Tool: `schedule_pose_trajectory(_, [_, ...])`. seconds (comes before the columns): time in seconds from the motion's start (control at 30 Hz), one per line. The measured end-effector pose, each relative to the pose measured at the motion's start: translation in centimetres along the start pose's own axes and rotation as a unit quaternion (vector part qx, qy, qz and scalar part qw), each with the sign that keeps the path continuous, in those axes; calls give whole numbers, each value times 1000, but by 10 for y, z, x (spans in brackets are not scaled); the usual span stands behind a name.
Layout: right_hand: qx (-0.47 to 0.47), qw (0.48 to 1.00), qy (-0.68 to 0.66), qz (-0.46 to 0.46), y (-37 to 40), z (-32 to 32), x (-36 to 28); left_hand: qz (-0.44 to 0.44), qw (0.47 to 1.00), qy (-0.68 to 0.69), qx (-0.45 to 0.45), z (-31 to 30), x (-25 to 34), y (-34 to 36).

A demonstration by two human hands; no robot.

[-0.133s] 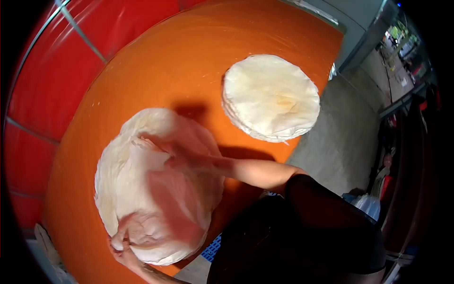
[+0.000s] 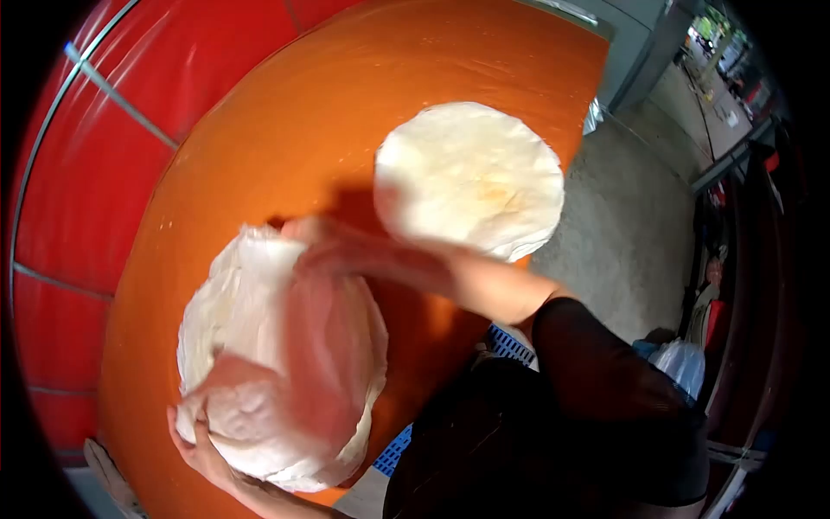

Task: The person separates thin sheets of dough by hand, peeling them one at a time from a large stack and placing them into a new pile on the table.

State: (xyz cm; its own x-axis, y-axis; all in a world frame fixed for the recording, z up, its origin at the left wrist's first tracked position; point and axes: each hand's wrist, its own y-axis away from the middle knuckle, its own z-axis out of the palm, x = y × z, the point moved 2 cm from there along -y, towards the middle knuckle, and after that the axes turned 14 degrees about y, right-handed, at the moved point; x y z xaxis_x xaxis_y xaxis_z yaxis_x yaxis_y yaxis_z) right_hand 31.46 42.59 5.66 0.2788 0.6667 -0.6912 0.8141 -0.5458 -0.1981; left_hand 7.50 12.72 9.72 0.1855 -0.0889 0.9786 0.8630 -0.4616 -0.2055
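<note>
A large pile of thin, pale round dough sheets (image 2: 207, 320) lies on the orange table. At its near left edge my left hand (image 2: 203, 445) is closed on a folded edge of the sheets, thumb on top. My right hand (image 2: 320, 246), smeared by motion, is at the pile's upper edge, closed on a thin sheet. That sheet (image 2: 324, 363) is blurred and looks reddish and see-through, stretching down over the pile between my hands. Another round stack of pale sheets (image 2: 471, 177) lies beyond my right forearm, with light brown patches on top.
The orange table (image 2: 285, 112) has a curved edge along a red tiled surface (image 2: 60, 208) at the left. Grey floor (image 2: 605, 225) shows at the right, with a clear plastic bag (image 2: 679, 368). Blue slotted plastic (image 2: 510, 344) shows beside my body.
My right hand has moved up and slightly left to the pile's upper edge, drawing the blurred sheet along. My left hand has shifted slightly left, still on the fold. The view has shifted a little.
</note>
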Motion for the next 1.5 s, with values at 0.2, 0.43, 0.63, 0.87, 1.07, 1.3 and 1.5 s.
schedule_pose_trajectory(0.2, [238, 962, -128, 46, 84, -181, 71, -8, 985, 161, -61, 242, 54, 42])
schedule_pose_trajectory(0.43, [321, 876, -197, 303, 224, -202, 281, -36, 951, 225, -209, 385, -108, 140])
schedule_pose_trajectory(0.63, [308, 848, -99, 419, 269, -157, 337, -77, 973, 12, -217, 390, -140, 192])
schedule_pose_trajectory(0.87, [300, 848, 368, 235, 245, -167, 228, 303, 850, -274, -332, 374, -94, 186])
schedule_pose_trajectory(1.07, [44, 860, 468, 199, 265, -108, 256, 170, 803, -331, -465, 355, -139, 192])
schedule_pose_trajectory(1.3, [57, 926, 251, 277, 215, -142, 246, 164, 962, -78, -205, 210, -106, 148])
schedule_pose_trajectory(1.5, [38, 989, 100, 105, 97, -68, 54, 29, 960, -111, 256, -33, -133, 129])
